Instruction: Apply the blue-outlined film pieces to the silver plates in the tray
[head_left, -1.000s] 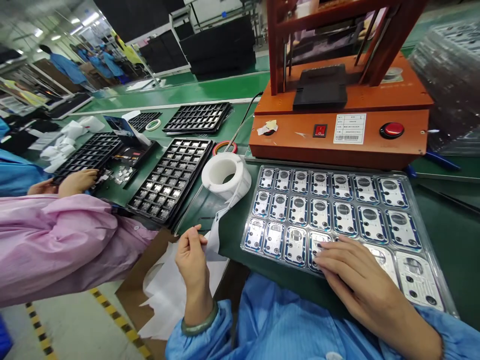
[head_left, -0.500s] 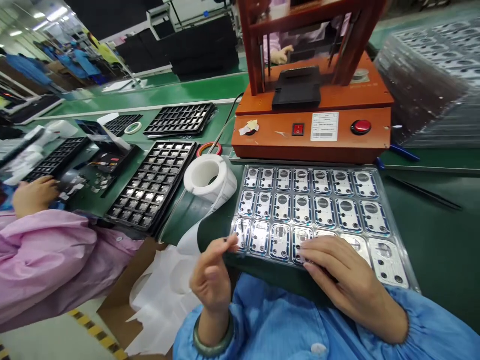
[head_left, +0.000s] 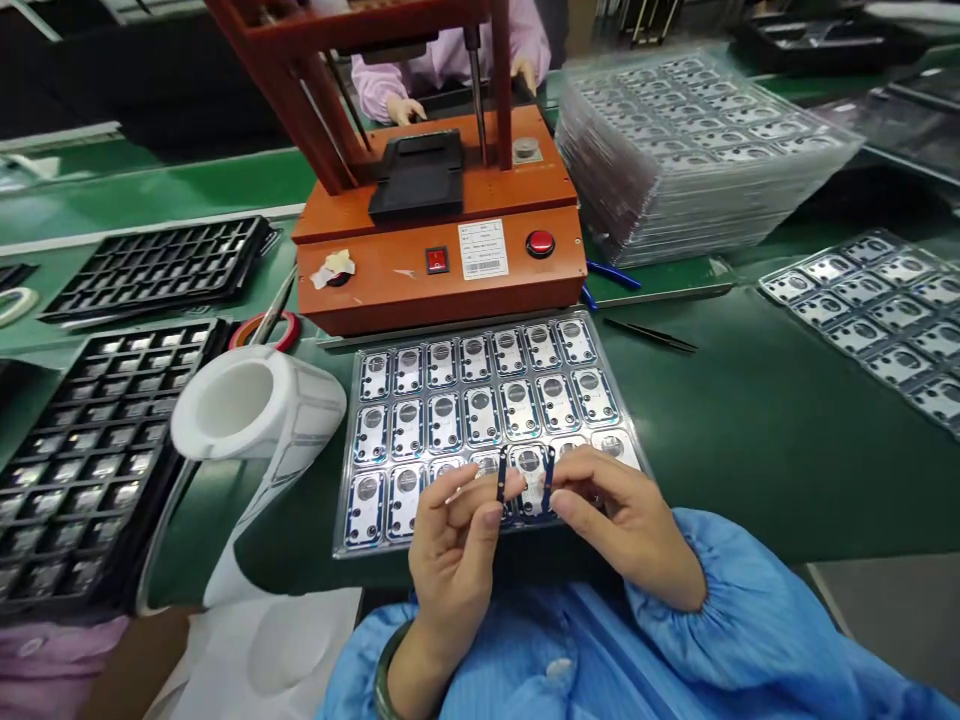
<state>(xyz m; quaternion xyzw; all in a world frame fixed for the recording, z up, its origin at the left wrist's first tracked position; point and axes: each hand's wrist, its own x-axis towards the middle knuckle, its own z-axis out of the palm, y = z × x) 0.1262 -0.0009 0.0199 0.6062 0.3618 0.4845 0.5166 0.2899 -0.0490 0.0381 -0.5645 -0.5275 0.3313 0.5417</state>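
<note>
My left hand [head_left: 455, 540] is closed in a pinch, palm turned up, with a narrow dark strip [head_left: 502, 475] at its fingertips. Facing it, my right hand [head_left: 626, 515] pinches a second dark strip [head_left: 549, 478]. The two strips stand upright a short gap apart; whether they belong to one part I cannot tell. Beneath both hands lies a clear plastic tray [head_left: 343, 535] of silver plates with dark blue edges, round marks and small dark holes. My fingers hide part of its front row.
Behind the tray stands an orange press [head_left: 442, 275] with a red button. A white roll [head_left: 255, 400] and a black compartment tray [head_left: 97, 440] are at left. Tweezers [head_left: 651, 335], stacked trays [head_left: 697, 170] and another tray [head_left: 877, 310] lie to the right. A co-worker's hands [head_left: 405, 108] show behind the press.
My view has swung to the right. My hands have come closer together over the tray's front row, and two upright dark strips now show between their fingertips.
</note>
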